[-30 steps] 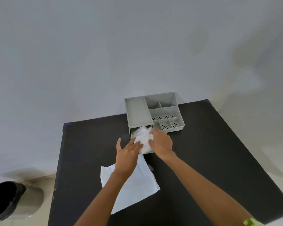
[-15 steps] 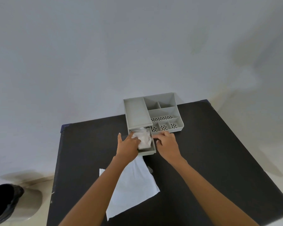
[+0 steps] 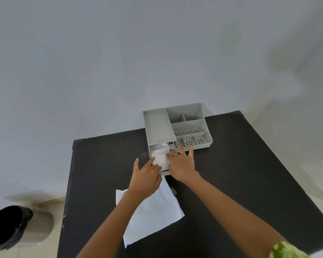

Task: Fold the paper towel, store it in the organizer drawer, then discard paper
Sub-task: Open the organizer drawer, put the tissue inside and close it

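A grey organizer [image 3: 158,127] stands at the table's far edge, its drawer [image 3: 166,172] pulled out toward me. A crumpled white paper towel [image 3: 161,155] lies inside the drawer. My left hand [image 3: 145,178] rests at the drawer's near left corner, fingers touching the towel. My right hand [image 3: 182,163] lies flat, fingers spread, on the towel's right side and over the drawer's right wall. A flat white sheet of paper [image 3: 157,214] lies on the table under my left forearm.
The black table [image 3: 241,174] stands against a pale wall. A black-lined trash bin [image 3: 9,227] sits on the floor at the lower left. The organizer's open compartments [image 3: 188,125] on the right hold nothing I can see.
The towel went from above the drawer's front down into it. My right hand let go, shifted beside the drawer, then came back onto the towel. My left hand stayed on it.
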